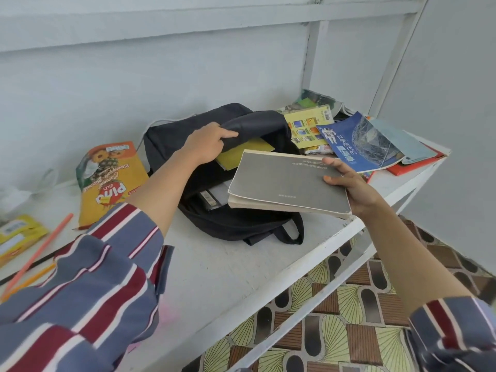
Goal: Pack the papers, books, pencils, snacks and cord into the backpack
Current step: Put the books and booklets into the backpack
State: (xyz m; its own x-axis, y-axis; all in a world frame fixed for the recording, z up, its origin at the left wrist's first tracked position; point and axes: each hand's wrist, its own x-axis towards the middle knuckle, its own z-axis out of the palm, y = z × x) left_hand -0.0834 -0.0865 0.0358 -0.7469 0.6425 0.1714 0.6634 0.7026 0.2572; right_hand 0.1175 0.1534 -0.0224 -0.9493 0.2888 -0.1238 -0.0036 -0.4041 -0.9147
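Note:
A black backpack (236, 221) lies open on the white table (214, 277). My left hand (206, 145) grips the bag's raised flap and holds it up. A yellow book (241, 153) and other items sit inside the opening. My right hand (349, 183) grips the right edge of a grey book (287, 181), held flat just above the bag's mouth. More books, a blue one (359, 140) on top, are piled at the table's right end. An orange snack bag (110, 178) lies left of the backpack. Pencils (40, 253) lie at the near left.
A yellow packet (18, 234) sits at the far left edge. A white cord (53, 181) runs along the wall behind the snack bag. The table's front edge slants to the right, with patterned floor (335, 318) below it. Walls close in behind and at right.

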